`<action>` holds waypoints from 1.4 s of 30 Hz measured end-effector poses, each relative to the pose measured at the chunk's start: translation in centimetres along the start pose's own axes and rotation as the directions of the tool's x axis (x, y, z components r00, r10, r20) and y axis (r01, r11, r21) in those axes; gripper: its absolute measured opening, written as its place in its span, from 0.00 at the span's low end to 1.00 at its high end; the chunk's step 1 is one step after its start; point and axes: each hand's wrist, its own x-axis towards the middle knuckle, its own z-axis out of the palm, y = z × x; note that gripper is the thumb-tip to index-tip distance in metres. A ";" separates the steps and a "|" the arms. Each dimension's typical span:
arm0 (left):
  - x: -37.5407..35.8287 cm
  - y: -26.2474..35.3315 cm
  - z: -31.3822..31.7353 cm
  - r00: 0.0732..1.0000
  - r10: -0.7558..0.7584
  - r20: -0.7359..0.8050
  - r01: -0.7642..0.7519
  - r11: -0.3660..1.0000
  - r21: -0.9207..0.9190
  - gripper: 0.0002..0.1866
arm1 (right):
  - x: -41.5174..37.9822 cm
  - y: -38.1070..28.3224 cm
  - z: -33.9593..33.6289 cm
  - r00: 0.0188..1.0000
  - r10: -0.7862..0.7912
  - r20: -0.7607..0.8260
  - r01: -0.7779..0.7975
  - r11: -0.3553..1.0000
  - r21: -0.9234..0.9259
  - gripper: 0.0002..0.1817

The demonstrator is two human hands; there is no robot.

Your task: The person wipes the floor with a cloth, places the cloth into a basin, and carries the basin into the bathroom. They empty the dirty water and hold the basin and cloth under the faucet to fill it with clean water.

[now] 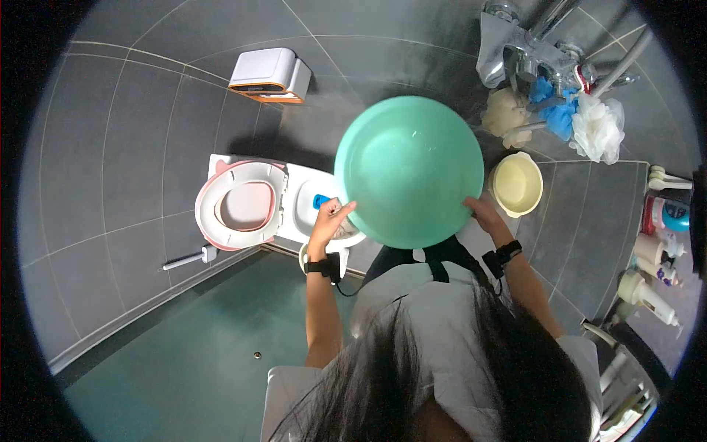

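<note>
A large round green basin (409, 171) is held out in front of my body, its inside facing up toward me. My left hand (331, 219) grips its lower left rim, thumb on the near side and fingers curled behind. On the right rim my right hand (487, 216) has hold in the same way, most of its fingers hidden by the basin. Black bands with cords circle both wrists. Just left of the basin, partly covered by it, is a white squat toilet or basin-like fixture (300, 197) with a small blue item (321, 200) in it.
A pink and white child's potty seat (243, 206) sits at left, below a wall-mounted paper box (271, 74). A yellow bucket (515, 186) stands right of the green basin. Taps (526, 55) and bath puffs (598, 127) are upper right. Several bottles (649, 295) line the right edge.
</note>
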 end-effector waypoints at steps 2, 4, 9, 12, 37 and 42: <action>0.0 -0.9 -0.6 1.000 -0.024 0.006 0.025 0.999 -0.033 0.14 | 0.2 -0.9 0.1 0.981 -0.184 -0.053 0.177 0.977 -0.118 0.22; 0.0 0.2 0.8 0.999 -0.026 0.027 0.029 0.994 -0.108 0.11 | -0.5 -3.6 0.3 0.945 -0.311 -0.105 0.267 0.914 -0.304 0.23; 2.0 -1.8 3.1 0.996 -0.073 0.050 0.075 0.996 -0.044 0.12 | -5.3 -13.4 3.9 0.836 -0.549 0.017 0.425 0.627 -0.653 0.26; 3.0 -3.2 4.8 0.986 -0.124 0.108 0.137 0.983 -0.123 0.19 | -7.1 -16.0 5.4 0.823 -0.568 0.013 0.394 0.554 -0.733 0.28; 9.9 -22.4 9.6 0.968 -0.251 -0.026 0.242 0.895 0.375 0.17 | 8.2 14.6 -8.2 0.856 0.294 -0.425 -0.181 0.941 0.286 0.26; 10.8 -24.7 10.3 0.941 -0.334 -0.051 0.337 0.916 0.215 0.15 | 15.5 17.4 -11.1 0.847 0.241 -0.473 -0.095 0.945 0.312 0.22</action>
